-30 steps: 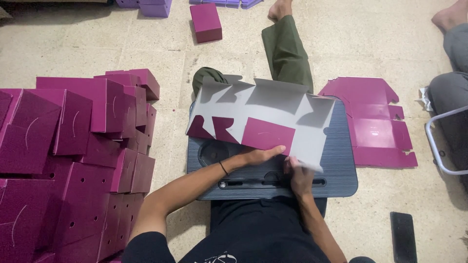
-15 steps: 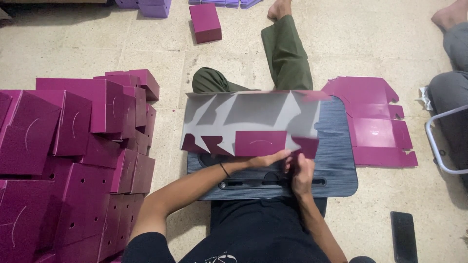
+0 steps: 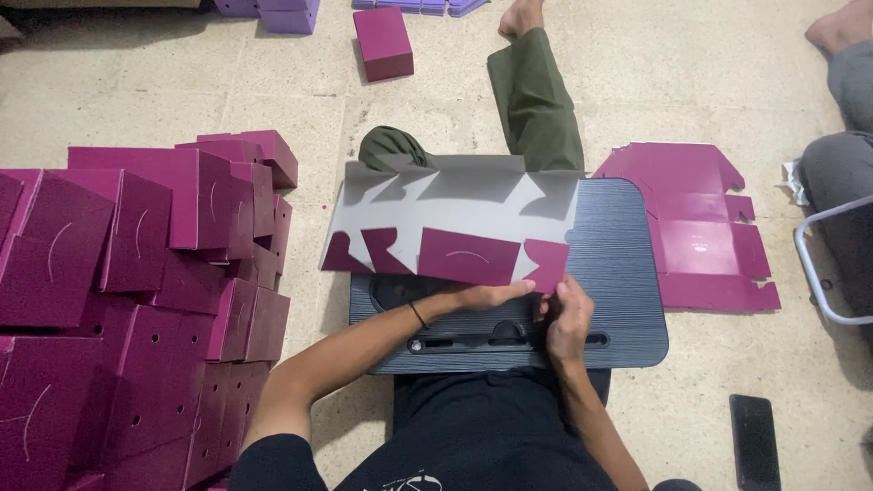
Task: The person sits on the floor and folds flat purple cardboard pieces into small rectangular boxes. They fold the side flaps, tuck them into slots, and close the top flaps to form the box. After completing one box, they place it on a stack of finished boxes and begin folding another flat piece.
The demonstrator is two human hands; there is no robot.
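A flat die-cut cardboard box blank (image 3: pixel 455 214), grey inside and magenta outside, lies across a dark lap desk (image 3: pixel 618 300). Its near flaps are folded up, showing magenta. My left hand (image 3: pixel 491 294) lies flat with its fingers under the folded middle flap. My right hand (image 3: pixel 568 314) pinches the small magenta flap at the blank's near right corner. My legs in green trousers stretch out beyond the desk.
A big heap of folded magenta boxes (image 3: pixel 136 300) fills the left. Flat magenta blanks (image 3: pixel 700 232) are stacked on the floor to the right. One folded box (image 3: pixel 384 41) sits far ahead. A black phone (image 3: pixel 755 441) lies at lower right. Another person's legs (image 3: pixel 841 164) are at right.
The blank has shifted leftward and flattened on the desk. More near flaps are now folded up, and my right hand has moved onto the corner flap.
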